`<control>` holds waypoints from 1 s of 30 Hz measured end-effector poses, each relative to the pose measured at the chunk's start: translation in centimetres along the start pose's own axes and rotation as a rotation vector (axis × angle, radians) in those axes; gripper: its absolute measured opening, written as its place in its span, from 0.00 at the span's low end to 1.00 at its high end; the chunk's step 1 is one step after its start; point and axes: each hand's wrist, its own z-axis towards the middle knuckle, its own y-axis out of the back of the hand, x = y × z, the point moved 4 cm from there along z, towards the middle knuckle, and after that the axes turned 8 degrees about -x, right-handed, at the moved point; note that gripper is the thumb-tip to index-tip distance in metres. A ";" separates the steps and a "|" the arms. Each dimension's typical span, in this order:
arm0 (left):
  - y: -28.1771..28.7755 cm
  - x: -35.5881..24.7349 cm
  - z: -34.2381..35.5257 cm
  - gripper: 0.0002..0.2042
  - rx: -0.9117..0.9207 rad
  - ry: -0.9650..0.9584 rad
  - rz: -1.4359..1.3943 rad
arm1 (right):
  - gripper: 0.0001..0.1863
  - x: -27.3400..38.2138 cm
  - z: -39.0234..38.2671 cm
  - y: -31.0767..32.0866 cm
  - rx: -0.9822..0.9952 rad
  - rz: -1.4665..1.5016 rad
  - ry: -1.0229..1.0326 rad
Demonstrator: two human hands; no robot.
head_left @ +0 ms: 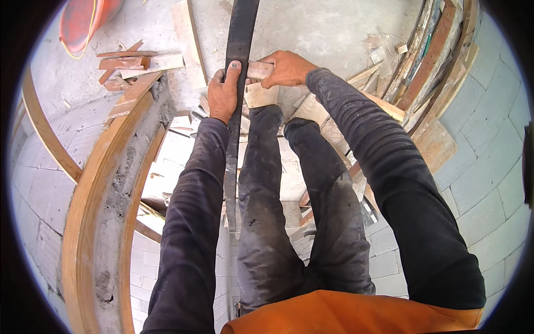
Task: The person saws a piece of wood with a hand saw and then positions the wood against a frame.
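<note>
A long, dark, flat strip [242, 30] runs upright through the middle of the head view, from the top edge down past my left forearm. My left hand [222, 96] is closed around it, the thumb lying across its face. From the right side, my right hand [290, 68] grips a small wooden block [259, 70] whose left end meets the strip's edge. Just below that block is a paler piece of wood [261, 96], near my knee. Whether it touches the block I cannot tell.
Wooden frame boards [83, 222] line a wall opening on the left. Wood scraps [130, 62] and a red container [83, 25] with a yellow cord lie at the far left. Long planks [425, 69] lean against the grey block wall [489, 139] on the right.
</note>
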 end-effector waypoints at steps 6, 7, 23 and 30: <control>-0.1 -0.4 0.5 0.40 0.048 -0.018 0.001 | 0.43 -3.1 3.7 0.1 0.126 -0.020 -0.129; 0.1 -0.2 0.3 0.40 0.037 -0.021 -0.014 | 0.45 -2.1 2.7 0.3 0.099 -0.056 -0.160; -0.6 0.8 0.6 0.40 -0.087 -0.059 0.030 | 0.54 -3.1 1.4 0.0 -0.051 -0.082 -0.019; -0.2 0.7 0.8 0.41 -0.066 -0.059 0.106 | 0.56 -2.7 1.6 -0.1 0.005 -0.150 -0.068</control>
